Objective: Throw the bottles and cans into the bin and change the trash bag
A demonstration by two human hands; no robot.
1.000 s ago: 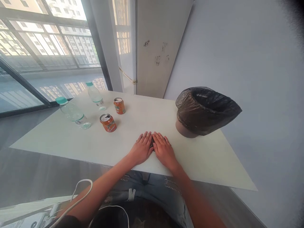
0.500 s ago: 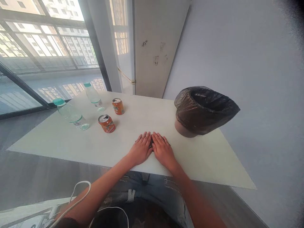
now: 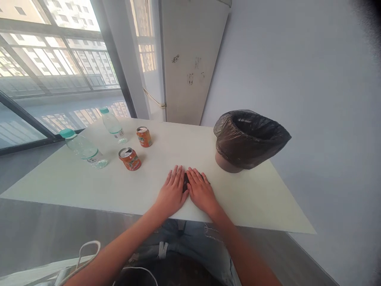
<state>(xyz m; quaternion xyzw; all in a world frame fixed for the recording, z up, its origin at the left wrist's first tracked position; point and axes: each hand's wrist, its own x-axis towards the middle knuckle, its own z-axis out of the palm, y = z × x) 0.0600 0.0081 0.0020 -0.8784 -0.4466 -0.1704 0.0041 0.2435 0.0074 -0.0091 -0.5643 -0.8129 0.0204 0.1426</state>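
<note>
My left hand and my right hand lie flat side by side on the white table, fingers stretched out. Between and under them a small dark object shows; I cannot make out what it is. Two orange drink cans stand to the left: a near can and a far can. Beyond them stand two clear water bottles with teal caps, one near bottle and one far bottle. A bin lined with a black bag sits to the right of my hands.
A large window runs along the left. A white cabinet or pillar stands behind the table, with a plain wall on the right. A white cable lies near my left arm.
The view has shifted a little, so everything sits slightly further left. My hands stay flat on the table, the dark object between them showing a bit more.
</note>
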